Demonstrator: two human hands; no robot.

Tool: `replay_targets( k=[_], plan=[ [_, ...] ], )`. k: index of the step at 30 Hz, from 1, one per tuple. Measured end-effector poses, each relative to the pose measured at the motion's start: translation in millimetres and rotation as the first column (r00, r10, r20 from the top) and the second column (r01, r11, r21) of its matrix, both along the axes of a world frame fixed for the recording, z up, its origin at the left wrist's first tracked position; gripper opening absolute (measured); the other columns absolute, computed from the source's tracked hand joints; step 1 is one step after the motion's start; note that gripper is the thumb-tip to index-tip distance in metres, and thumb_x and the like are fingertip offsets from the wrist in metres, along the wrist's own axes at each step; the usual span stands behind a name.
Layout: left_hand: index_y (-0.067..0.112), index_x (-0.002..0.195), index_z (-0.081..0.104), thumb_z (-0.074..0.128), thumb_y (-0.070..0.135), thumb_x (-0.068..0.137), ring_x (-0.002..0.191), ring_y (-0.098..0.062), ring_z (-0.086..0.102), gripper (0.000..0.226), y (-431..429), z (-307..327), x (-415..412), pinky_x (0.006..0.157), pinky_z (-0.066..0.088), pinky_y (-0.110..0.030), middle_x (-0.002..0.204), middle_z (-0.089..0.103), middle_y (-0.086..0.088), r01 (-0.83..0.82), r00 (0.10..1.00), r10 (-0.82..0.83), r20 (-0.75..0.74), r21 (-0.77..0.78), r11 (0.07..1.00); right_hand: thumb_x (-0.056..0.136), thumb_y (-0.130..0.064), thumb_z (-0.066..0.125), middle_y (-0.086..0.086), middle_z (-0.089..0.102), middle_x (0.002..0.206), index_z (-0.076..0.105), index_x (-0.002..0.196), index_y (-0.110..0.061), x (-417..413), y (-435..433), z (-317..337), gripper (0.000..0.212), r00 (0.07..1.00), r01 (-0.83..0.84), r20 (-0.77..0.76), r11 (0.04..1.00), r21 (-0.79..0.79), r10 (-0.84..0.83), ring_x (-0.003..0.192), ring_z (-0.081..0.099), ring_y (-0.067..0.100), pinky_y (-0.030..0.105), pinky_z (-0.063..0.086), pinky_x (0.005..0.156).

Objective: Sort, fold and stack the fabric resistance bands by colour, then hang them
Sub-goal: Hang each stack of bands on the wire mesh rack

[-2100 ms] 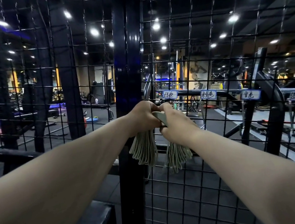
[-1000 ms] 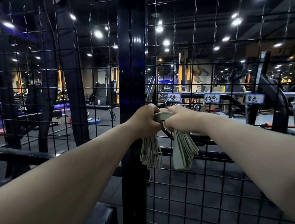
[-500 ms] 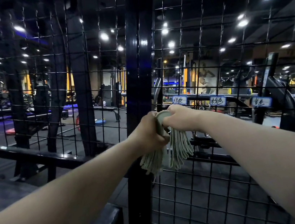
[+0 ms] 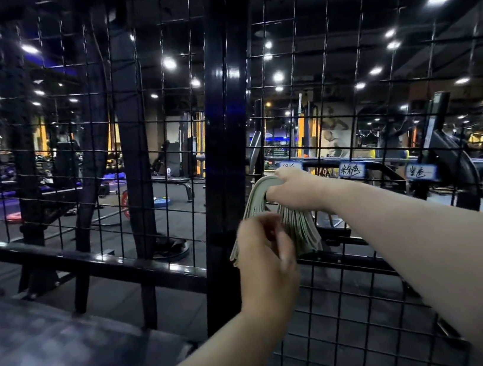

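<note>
A bundle of pale green fabric resistance bands [image 4: 300, 227] hangs folded over against the black wire mesh panel [image 4: 373, 288], its layered ends drooping down on both sides. My right hand [image 4: 294, 189] grips the top of the bundle, close to the mesh. My left hand [image 4: 265, 260] is off the bundle, lower and nearer to me, blurred, with its fingers loosely curled and nothing in them. It covers the bundle's left ends. Whatever hook the bands hang from is hidden behind my right hand.
A thick black post [image 4: 223, 170] stands just left of the bundle. White handwritten labels [image 4: 352, 171] [image 4: 420, 173] sit in a row on the mesh to the right. A black rail [image 4: 89, 260] runs lower left. Gym machines fill the room behind the mesh.
My left hand has let go of the bundle and dropped back toward me. My right hand keeps its grip on top. The view has shifted rightward.
</note>
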State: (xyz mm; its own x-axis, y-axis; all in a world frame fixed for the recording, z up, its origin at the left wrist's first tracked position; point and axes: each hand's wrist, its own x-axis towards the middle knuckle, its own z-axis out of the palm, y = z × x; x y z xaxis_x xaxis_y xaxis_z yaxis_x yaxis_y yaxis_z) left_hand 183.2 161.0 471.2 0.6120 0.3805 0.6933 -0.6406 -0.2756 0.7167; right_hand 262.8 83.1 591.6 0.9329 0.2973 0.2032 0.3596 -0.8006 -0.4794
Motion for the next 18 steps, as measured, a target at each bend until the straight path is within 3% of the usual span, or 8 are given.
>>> replay_targets(
  k=[3,6,7,9,11,14,16,18],
  plan=[
    [0.018,0.122,0.062,0.044,0.012,0.1,0.092,0.003,0.059,0.028,-16,-10,-3,0.084,0.047,-0.01,0.1,0.059,0.017,-0.007,0.993,0.005,-0.117,-0.017,1.0,0.095,-0.03,0.046,0.004,0.057,0.103,0.034,0.144,-0.02,-1,-1,0,0.052,1.0,-0.003,0.031,0.998,-0.069,0.005,0.069,0.055,0.014,0.027,0.046,0.06],
    [0.023,0.135,0.055,0.038,0.022,0.099,0.113,-0.005,0.057,0.04,-22,-7,0,0.1,0.048,-0.032,0.116,0.06,0.012,-0.01,0.979,-0.006,-0.203,-0.08,0.997,0.093,-0.029,0.048,0.009,0.054,0.132,0.029,0.15,-0.019,0,-2,-1,0.061,0.998,-0.006,0.067,0.99,-0.14,0.016,0.1,0.059,0.02,0.034,0.051,0.084],
    [0.024,0.134,0.055,0.037,0.022,0.099,0.113,-0.005,0.056,0.039,-23,-4,0,0.1,0.049,-0.032,0.118,0.059,0.011,0.008,0.978,-0.039,-0.207,-0.147,0.989,0.092,-0.028,0.049,0.008,0.052,0.135,0.03,0.15,-0.018,1,-3,-1,0.061,0.997,-0.002,0.07,0.989,-0.147,0.012,0.107,0.057,0.021,0.035,0.049,0.089],
    [0.022,0.127,0.056,0.037,0.017,0.1,0.105,-0.004,0.056,0.034,-24,3,-3,0.092,0.046,-0.022,0.117,0.055,0.01,0.003,0.971,-0.059,-0.23,-0.238,0.971,0.09,-0.029,0.05,0.006,0.056,0.121,0.033,0.147,-0.016,3,-4,-2,0.061,0.999,-0.013,0.048,0.992,-0.129,0.02,0.088,0.057,0.016,0.031,0.048,0.071],
    [0.022,0.118,0.058,0.037,0.014,0.099,0.101,-0.006,0.053,0.029,-24,6,-7,0.091,0.044,-0.026,0.111,0.047,0.012,-0.047,0.963,-0.018,-0.269,-0.235,0.971,0.089,-0.03,0.05,0.002,0.054,0.112,0.032,0.148,-0.014,2,-4,-2,0.063,0.999,-0.018,0.043,0.991,-0.133,0.024,0.07,0.049,0.009,0.027,0.039,0.057],
    [0.024,0.1,0.062,0.037,0.015,0.095,0.103,-0.02,0.056,0.027,-26,7,-11,0.094,0.047,-0.044,0.101,0.052,0.008,-0.037,0.946,-0.045,-0.321,-0.245,0.969,0.091,-0.028,0.05,0.004,0.057,0.114,0.03,0.149,-0.014,1,-4,-2,0.063,0.998,-0.03,0.053,0.99,-0.14,0.038,0.07,0.053,0.012,0.028,0.043,0.059],
    [0.027,0.109,0.061,0.038,0.016,0.096,0.112,-0.017,0.049,0.029,-27,11,-17,0.103,0.041,-0.042,0.111,0.048,0.009,-0.043,0.936,-0.048,-0.35,-0.249,0.967,0.091,-0.028,0.051,0.005,0.058,0.114,0.031,0.149,-0.014,0,-4,-1,0.062,0.997,-0.025,0.063,0.987,-0.157,0.036,0.076,0.056,0.015,0.028,0.046,0.065],
    [0.026,0.121,0.057,0.037,0.018,0.097,0.12,-0.018,0.041,0.031,-28,17,-20,0.107,0.035,-0.038,0.122,0.041,0.004,-0.051,0.916,-0.063,-0.397,-0.269,0.962,0.091,-0.03,0.052,0.0,0.052,0.109,0.031,0.149,-0.016,2,-3,-1,0.063,0.998,-0.023,0.059,0.986,-0.168,0.034,0.071,0.049,0.008,0.025,0.042,0.061]
  ],
)
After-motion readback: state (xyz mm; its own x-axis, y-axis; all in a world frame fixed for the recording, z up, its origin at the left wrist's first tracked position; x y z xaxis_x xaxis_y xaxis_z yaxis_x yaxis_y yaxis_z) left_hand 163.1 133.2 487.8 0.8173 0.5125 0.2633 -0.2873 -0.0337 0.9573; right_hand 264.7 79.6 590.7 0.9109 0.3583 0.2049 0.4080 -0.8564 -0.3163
